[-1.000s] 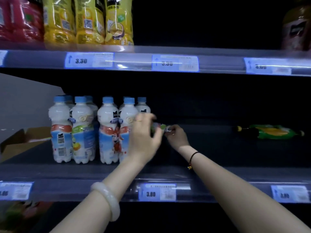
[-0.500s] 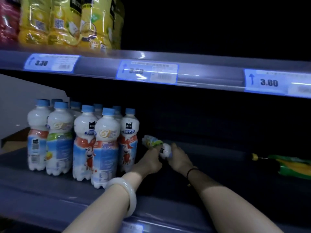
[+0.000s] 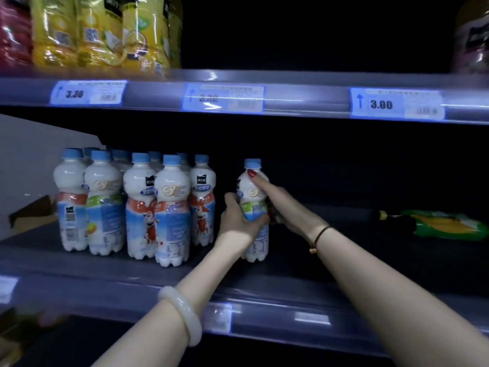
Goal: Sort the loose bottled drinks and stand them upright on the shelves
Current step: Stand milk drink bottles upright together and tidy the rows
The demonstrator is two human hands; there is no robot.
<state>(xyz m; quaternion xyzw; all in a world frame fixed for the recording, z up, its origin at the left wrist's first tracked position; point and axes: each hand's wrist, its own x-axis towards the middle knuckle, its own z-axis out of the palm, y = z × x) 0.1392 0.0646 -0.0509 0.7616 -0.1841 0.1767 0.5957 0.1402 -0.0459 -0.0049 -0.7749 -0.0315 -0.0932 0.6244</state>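
Two hands hold one blue-capped white milk-drink bottle (image 3: 258, 245) upright on the middle shelf (image 3: 79, 263), just right of the group of matching bottles (image 3: 148, 202). The left hand (image 3: 239, 218) wraps round its waist, and the right hand (image 3: 280, 205) grips its upper body with a forefinger laid up toward the cap. Well apart to the right, a green bottle (image 3: 447, 226) lies on its side.

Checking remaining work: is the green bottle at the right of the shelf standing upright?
No, the green bottle lies on its side on the shelf, its cap end pointing left.
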